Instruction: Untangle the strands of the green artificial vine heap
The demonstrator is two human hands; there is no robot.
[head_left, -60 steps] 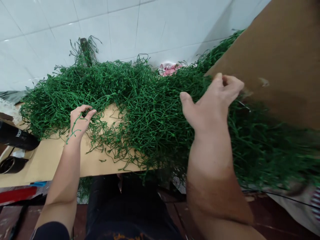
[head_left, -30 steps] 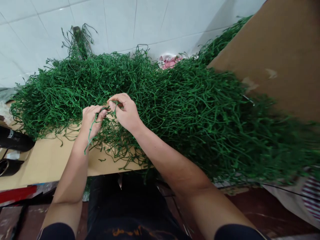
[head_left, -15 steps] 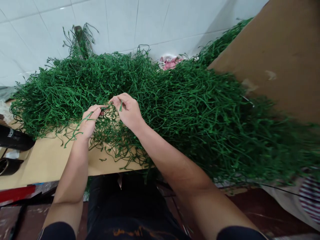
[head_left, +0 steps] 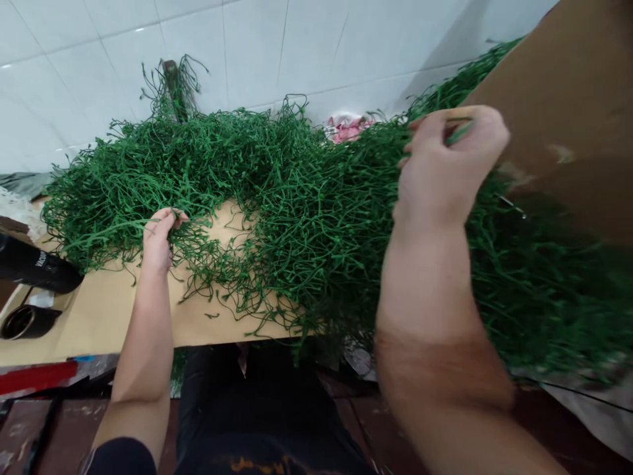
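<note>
A long heap of thin green branching stems [head_left: 326,211], seemingly plastic, covers the tan board. My left hand [head_left: 161,231] is over the heap's near left edge, with thumb and fingers pinched on a green stem [head_left: 119,227] whose tail trails leftward. My right hand [head_left: 442,158] is raised above the right part of the heap, in front of the brown cardboard. Its fingers are curled closed, and a bit of green stem [head_left: 459,130] shows inside the curl; the fingertips are partly hidden behind the hand.
A black cylinder lettered VACUUM [head_left: 39,264] and a dark round cup-like part [head_left: 22,322] lie at left. Brown cardboard [head_left: 568,132] leans at right. Pink material [head_left: 347,127] sits by the white tiled wall [head_left: 257,46]. The tan board [head_left: 113,310] ends near my body.
My right hand has parted from the left and swung up and right over the heap. My left hand shifted slightly left, still pinching a stem. Bare board now shows between stems.
</note>
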